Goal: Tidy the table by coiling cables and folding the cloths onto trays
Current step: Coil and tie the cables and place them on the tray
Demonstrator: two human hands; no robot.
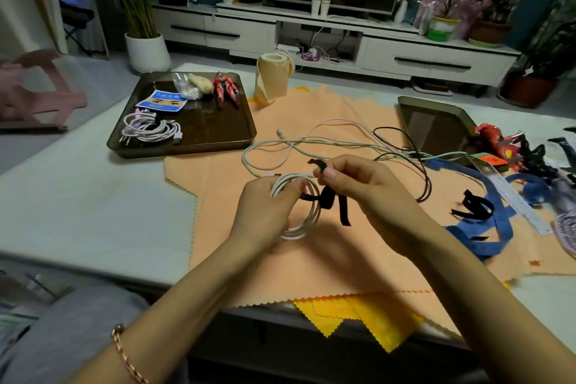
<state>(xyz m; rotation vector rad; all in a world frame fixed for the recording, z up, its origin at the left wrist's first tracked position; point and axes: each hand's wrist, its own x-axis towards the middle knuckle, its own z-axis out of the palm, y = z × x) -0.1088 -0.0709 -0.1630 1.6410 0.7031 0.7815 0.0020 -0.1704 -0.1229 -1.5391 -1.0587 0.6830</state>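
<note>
My left hand (265,209) grips a coiled white cable (307,221) above the orange cloth (311,265). My right hand (358,187) pinches a black strap (327,196) that wraps round the coil, its loose end hanging down. A loose pale green cable (274,146) and a thin black cable (427,184) lie tangled on the cloth behind my hands. The left tray (218,140) holds bundled white cables (149,131). A second dark tray (436,121) sits at the right. A yellow cloth (358,318) hangs over the table's near edge.
On the left tray lie a red toy figure (226,89), a blue packet (162,101) and a small bag. A cream roll (271,78) stands behind the cloth. At the right lie a blue strip (486,193), another black strap (477,206), a ruler (511,196) and toys (498,140).
</note>
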